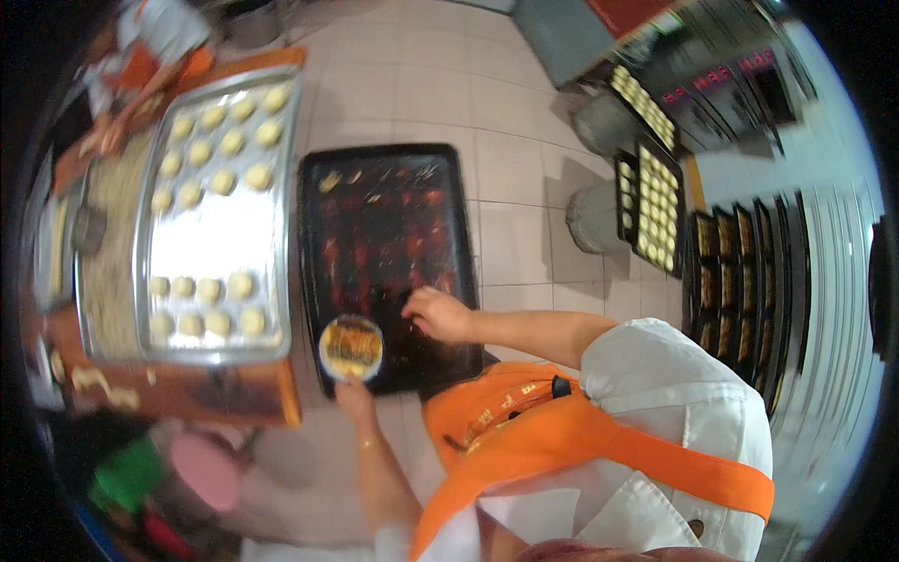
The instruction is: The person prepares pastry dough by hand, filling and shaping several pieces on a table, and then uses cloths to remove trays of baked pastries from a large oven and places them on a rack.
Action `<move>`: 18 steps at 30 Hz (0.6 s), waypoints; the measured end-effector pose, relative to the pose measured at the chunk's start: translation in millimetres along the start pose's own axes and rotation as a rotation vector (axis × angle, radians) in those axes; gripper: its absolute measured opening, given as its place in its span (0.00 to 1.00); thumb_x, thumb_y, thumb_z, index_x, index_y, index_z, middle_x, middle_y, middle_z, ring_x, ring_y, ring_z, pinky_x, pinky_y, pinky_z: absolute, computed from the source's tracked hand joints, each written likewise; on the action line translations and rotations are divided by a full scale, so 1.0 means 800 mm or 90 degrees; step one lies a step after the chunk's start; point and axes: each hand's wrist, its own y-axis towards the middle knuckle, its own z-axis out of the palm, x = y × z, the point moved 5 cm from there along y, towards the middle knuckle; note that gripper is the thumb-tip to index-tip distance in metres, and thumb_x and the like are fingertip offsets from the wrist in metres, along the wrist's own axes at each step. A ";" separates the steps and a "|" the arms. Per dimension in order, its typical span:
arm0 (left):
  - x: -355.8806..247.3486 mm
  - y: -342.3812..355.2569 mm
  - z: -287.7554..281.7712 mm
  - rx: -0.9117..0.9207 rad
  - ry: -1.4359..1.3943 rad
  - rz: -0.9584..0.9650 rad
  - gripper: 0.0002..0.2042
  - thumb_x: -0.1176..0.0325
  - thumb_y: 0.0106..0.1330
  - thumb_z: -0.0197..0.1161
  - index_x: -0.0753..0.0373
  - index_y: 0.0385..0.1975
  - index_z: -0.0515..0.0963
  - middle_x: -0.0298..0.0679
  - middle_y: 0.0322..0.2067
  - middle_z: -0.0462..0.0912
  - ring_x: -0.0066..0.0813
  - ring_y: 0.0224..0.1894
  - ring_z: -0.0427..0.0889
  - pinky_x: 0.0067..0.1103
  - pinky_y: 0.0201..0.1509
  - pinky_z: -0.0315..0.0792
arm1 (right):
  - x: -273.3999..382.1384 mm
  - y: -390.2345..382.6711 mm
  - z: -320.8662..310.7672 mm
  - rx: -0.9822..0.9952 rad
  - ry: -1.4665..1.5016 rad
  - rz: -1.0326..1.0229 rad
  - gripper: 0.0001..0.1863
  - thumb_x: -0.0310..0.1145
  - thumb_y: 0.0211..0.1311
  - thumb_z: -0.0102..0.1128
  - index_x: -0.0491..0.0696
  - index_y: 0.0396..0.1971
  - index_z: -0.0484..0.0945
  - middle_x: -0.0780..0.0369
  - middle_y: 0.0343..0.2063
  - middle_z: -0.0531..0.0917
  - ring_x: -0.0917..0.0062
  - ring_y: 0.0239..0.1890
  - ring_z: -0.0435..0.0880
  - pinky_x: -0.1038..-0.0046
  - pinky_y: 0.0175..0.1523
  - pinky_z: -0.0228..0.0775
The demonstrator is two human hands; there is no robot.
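My left hand (353, 395) grips the near edge of a round, pale-rimmed bowl (348, 330). Yellow and brown contents with a dark band fill it, too blurred to name. The bowl is over the near left corner of a large black baking tray (393, 309). Reddish marks and a few pale scraps (330, 182) lie on the tray's surface. Above the tray's near right part, my right hand (438, 314) has its fingers curled and drawn together, pointing down. Anything small between those fingers cannot be made out.
To the left, a silver tray (213, 234) of round dough pieces lies on a wooden table (225, 389). A co-worker's hand (112, 136) is beyond it. At right are filled black trays (658, 211), a tray rack (740, 290) and an oven (716, 89).
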 end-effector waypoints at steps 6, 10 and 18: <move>0.010 0.038 0.035 0.060 0.060 0.077 0.24 0.55 0.73 0.49 0.76 0.28 0.75 0.61 0.27 0.80 0.60 0.29 0.78 0.43 0.33 0.71 | -0.069 -0.118 -0.042 -0.067 -0.019 0.245 0.10 0.28 0.54 0.58 0.47 0.37 0.82 0.55 0.39 0.80 0.58 0.48 0.76 0.62 0.55 0.69; 0.033 0.075 0.068 0.052 0.037 0.028 0.25 0.55 0.74 0.48 0.74 0.23 0.76 0.59 0.23 0.79 0.57 0.26 0.77 0.42 0.31 0.71 | -0.083 -0.195 -0.067 -0.129 0.000 0.333 0.10 0.29 0.54 0.58 0.47 0.37 0.81 0.54 0.38 0.80 0.58 0.47 0.77 0.61 0.54 0.69; 0.006 0.047 0.055 0.139 -0.068 -0.224 0.28 0.49 0.73 0.49 0.77 0.43 0.69 0.44 0.17 0.73 0.33 0.13 0.70 0.28 0.13 0.63 | -0.146 -0.415 -0.034 -0.108 -0.003 0.521 0.11 0.30 0.54 0.57 0.49 0.37 0.82 0.55 0.35 0.82 0.58 0.45 0.78 0.61 0.52 0.71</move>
